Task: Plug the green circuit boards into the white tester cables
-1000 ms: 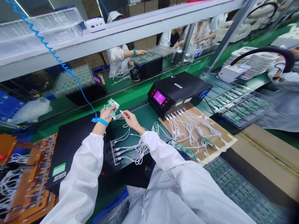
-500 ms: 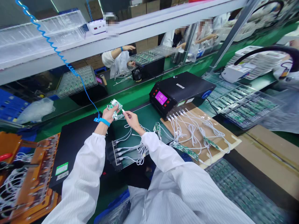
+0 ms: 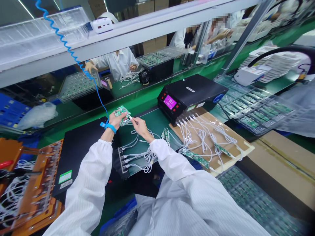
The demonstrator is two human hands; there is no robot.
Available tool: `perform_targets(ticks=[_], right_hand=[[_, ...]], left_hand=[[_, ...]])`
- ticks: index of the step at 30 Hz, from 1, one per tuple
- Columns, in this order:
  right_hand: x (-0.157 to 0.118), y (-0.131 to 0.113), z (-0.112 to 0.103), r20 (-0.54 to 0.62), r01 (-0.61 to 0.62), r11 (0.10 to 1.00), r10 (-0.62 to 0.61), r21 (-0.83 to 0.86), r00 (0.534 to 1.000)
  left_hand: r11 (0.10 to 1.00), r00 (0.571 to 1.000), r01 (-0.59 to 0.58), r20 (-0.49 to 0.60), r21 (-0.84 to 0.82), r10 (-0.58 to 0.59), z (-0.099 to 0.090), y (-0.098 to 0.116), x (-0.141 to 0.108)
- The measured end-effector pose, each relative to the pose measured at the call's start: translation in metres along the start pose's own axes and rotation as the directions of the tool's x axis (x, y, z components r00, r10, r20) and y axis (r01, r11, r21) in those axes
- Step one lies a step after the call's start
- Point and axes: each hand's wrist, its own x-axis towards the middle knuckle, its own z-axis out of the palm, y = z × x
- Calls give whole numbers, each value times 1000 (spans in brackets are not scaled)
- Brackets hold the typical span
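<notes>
Left hand (image 3: 115,121) grasps thin green circuit boards (image 3: 122,110) above the dark-green bench (image 3: 154,120); right hand (image 3: 140,126) pinches a small white plug (image 3: 131,119) at their edge. Light, stiff, likely fragile: rims look safest!

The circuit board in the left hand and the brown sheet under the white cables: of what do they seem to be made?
Circuit board: probably rigid resin laminate, its green face dotted with shiny, silvery spots.
Brown sheet: likely cardboard, judging by colour; its glossy reflections suggest a plastic-coated surface.
</notes>
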Motion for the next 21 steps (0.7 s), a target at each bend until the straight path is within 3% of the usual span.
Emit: perform_targets(ticks=[10, 18, 21], right_hand=[[2, 0, -4, 59, 17, 988, -8, -151, 998], [7, 8, -10, 119, 131, 973, -110, -189, 987], [6, 11, -14, 114, 174, 970, -156, -168, 981]], left_hand=[[997, 1000, 16, -12, 77, -15, -1, -1, 1], [988, 993, -117, -21, 97, 120, 4, 1, 3], [983, 987, -160, 36, 92, 158, 6, 6, 0]])
